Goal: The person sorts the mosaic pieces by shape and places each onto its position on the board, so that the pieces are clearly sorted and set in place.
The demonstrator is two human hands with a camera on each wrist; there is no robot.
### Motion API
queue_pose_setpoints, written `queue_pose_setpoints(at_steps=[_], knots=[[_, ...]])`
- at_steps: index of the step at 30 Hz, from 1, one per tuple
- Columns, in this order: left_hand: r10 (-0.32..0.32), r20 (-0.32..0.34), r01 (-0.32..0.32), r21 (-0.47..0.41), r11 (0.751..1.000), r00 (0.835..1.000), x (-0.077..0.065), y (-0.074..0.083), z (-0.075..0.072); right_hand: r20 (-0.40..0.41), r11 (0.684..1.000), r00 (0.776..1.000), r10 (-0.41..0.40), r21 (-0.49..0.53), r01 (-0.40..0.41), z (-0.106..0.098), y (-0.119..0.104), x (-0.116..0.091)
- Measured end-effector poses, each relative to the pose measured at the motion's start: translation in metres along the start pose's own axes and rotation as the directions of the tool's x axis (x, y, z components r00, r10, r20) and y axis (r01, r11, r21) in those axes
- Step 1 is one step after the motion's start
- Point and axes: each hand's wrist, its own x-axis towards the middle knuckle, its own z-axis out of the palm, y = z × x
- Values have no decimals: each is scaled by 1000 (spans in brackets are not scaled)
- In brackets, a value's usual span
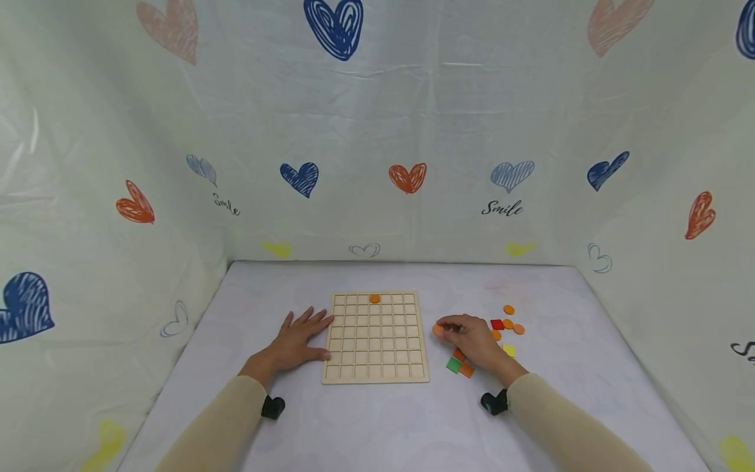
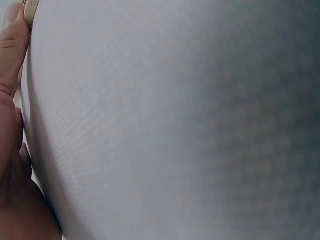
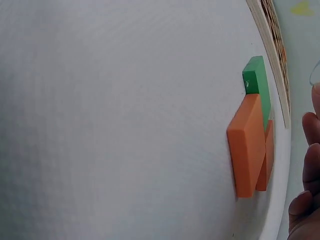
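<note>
A wooden grid board (image 1: 377,341) lies flat on the table, and an orange round disc (image 1: 375,299) sits in a square of its far row. My left hand (image 1: 297,344) rests beside the board with fingers spread, thumb and fingertips touching its left edge; in the left wrist view the thumb (image 2: 12,50) meets that edge. To the right of the board, my right hand (image 1: 474,337) pinches another orange disc (image 1: 438,330) between thumb and fingers. The right wrist view shows curled fingers (image 3: 311,170) at its edge, but the disc is hidden there.
Beneath the right hand lie a green square tile (image 1: 453,365) and orange square tiles (image 1: 466,370). Farther right are several orange discs (image 1: 519,329), a red tile (image 1: 497,324) and a yellow tile (image 1: 509,351). A heart-printed curtain (image 1: 377,131) surrounds the table.
</note>
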Motion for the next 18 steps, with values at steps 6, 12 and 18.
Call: queue_pose_setpoints(at_steps=[6,12,18], knots=[[0,3,0,-2,1000,1000,0,-2,0,-9,1000,1000,-18,8,18,0,-6,1],[-5,13,5,6,1000,1000,1,-4,1,-15,999,999,-29,21,29,2,-13,5],[-3,11,3,-7,1000,1000,1,-2,1,-45,998,997,-59,22,60,7,-19,10]])
